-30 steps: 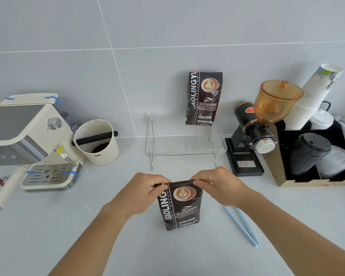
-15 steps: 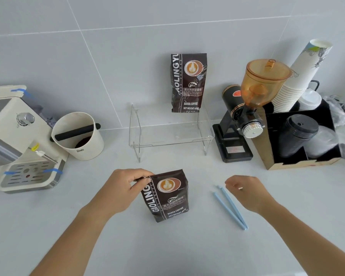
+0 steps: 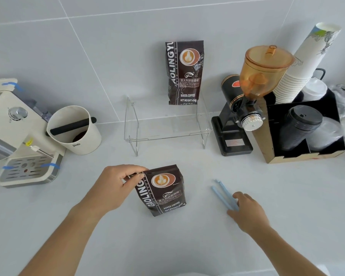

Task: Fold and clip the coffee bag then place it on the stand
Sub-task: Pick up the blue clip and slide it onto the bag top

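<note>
Item: dark brown foil coffee bag with latte-art logo (image 3: 162,191), upright on the pale grey counter (image 3: 187,246), top folded over, in front of the clear acrylic stand with wire legs (image 3: 165,134). My left hand (image 3: 116,188) pinched the bag's folded top-left corner between thumb and fingers

Item: light blue plastic sealing clip (image 3: 224,194), two long bars splayed apart, flat on the counter right of the bag. My right hand (image 3: 247,212) lay open beside it, fingertips touching its near end, nothing grasped

Item: second matching coffee bag (image 3: 184,72), upright on the stand against the tiled wall

Item: cream espresso machine (image 3: 14,136), far left; black grinder with amber hopper (image 3: 249,100), right of the stand
</note>
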The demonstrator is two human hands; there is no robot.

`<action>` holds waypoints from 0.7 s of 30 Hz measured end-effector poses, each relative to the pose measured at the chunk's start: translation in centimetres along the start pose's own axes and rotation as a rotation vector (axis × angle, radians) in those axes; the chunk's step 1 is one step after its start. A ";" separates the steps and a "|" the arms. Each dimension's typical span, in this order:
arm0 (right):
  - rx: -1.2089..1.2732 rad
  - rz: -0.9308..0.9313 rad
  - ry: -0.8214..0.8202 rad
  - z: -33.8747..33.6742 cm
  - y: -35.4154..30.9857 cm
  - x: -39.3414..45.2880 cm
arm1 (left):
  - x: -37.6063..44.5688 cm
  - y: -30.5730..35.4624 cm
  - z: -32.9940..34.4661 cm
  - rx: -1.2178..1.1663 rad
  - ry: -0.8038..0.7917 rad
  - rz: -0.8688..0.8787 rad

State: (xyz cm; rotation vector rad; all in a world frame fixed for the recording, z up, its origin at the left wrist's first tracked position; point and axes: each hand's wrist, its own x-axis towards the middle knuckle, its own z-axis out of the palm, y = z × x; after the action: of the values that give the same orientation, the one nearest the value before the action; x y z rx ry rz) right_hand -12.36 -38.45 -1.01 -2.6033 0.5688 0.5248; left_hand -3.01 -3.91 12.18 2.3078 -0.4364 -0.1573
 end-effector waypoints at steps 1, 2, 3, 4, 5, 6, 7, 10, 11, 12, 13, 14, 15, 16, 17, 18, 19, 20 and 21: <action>-0.001 0.004 0.009 0.0 -0.2 0.0 | 0.0 -0.1 0.0 -0.005 0.005 -0.006; -0.003 0.011 0.017 0.1 -0.2 0.0 | 0.0 -0.2 0.1 -0.010 0.007 -0.009; -0.005 0.016 0.023 0.1 -0.3 0.1 | -0.1 -0.2 0.1 -0.011 0.010 -0.007; -0.005 0.020 0.028 0.1 -0.3 0.1 | -0.1 -0.2 0.1 -0.013 0.016 -0.002; -0.003 0.019 0.031 0.0 -0.3 0.1 | -0.1 -0.1 0.1 -0.020 0.023 0.004; 0.002 0.017 0.034 0.0 -0.4 0.1 | -0.1 -0.1 0.2 -0.025 0.031 0.010; 0.012 0.017 0.036 -0.1 -0.4 0.1 | -0.1 0.0 0.2 -0.029 0.038 0.014; 0.073 0.002 0.064 -0.8 -1.1 0.0 | -0.1 0.1 0.3 -0.026 0.063 0.016; 0.104 -0.015 0.080 -1.1 -1.5 -0.1 | -0.1 0.1 0.3 -0.022 0.067 0.018; 0.141 -0.035 0.096 -1.6 -1.9 -0.2 | 0.0 0.0 0.3 -0.018 0.070 0.026; 0.177 -0.058 0.109 -2.1 -2.5 -0.2 | 0.0 0.0 0.4 -0.012 0.073 0.047; 0.215 -0.081 0.119 -2.7 -3.2 -0.3 | 0.1 -0.1 0.4 0.001 0.077 0.074; 0.264 -0.104 0.123 -3.3 -3.9 -0.4 | 0.2 -0.1 0.4 0.012 0.079 0.093; 0.320 -0.126 0.128 -4.0 -4.7 -0.5 | 0.2 -0.1 0.4 0.019 0.082 0.098; 0.374 -0.151 0.133 -4.7 -5.4 -0.6 | 0.3 -0.2 0.4 0.019 0.087 0.094; 0.426 -0.169 0.132 -5.4 -6.2 -0.7 | 0.4 -0.2 0.4 0.017 0.091 0.086; 0.485 -0.181 0.122 -6.2 -6.9 -0.8 | 0.4 -0.2 0.4 0.013 0.093 0.085; 0.552 -0.188 0.098 -6.9 -7.5 -1.0 | 0.5 -0.1 0.4 0.008 0.092 0.089; 0.622 -0.198 0.064 -7.5 -8.1 -1.1 | 0.5 -0.1 0.3 0.002 0.092 0.096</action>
State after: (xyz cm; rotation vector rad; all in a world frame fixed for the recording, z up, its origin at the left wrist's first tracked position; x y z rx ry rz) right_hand -7.54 -34.95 8.39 -2.0530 0.4046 0.1601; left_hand -2.58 -4.28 11.89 2.2805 -0.4992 -0.0029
